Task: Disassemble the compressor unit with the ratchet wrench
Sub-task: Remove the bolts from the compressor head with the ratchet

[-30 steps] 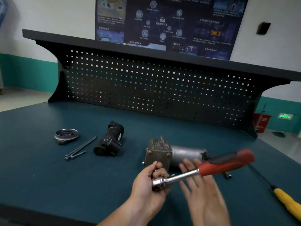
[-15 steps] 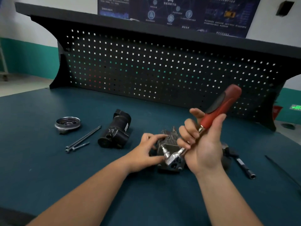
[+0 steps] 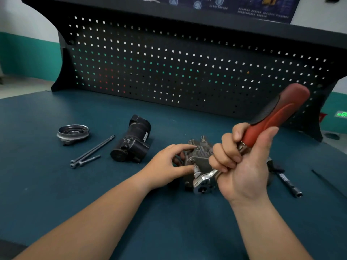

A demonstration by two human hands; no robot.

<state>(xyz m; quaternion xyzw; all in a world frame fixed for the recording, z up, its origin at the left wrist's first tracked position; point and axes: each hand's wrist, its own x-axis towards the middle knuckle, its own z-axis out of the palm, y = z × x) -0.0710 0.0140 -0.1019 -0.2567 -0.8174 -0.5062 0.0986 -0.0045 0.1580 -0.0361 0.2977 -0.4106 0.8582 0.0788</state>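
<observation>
Near the middle of the dark blue table, just right of centre, the grey metal compressor unit sits on the mat with both hands at it. The right hand has its fingers curled tightly round the ratchet wrench, gripping where the steel shank meets the red-and-black handle; the handle slants up and to the right, far past the thumb. The wrench's chrome head lies low against the near face of the unit, with a short socket piece running from it into the housing. The left hand comes in from the left with its index finger stretched out onto the top of the unit and its thumb extended to the lower near side by the socket, touching the housing rather than wrapping it; its other fingers are partly hidden behind. To the left of the unit lies a black cylindrical housing on its side, and further left two long bolts lie together with a shorter bolt just beside them. A round metal pulley rests at the far left. To the right of the right hand, a dark extension bar lies on the mat. Along the far edge of the table stands a black pegboard.
</observation>
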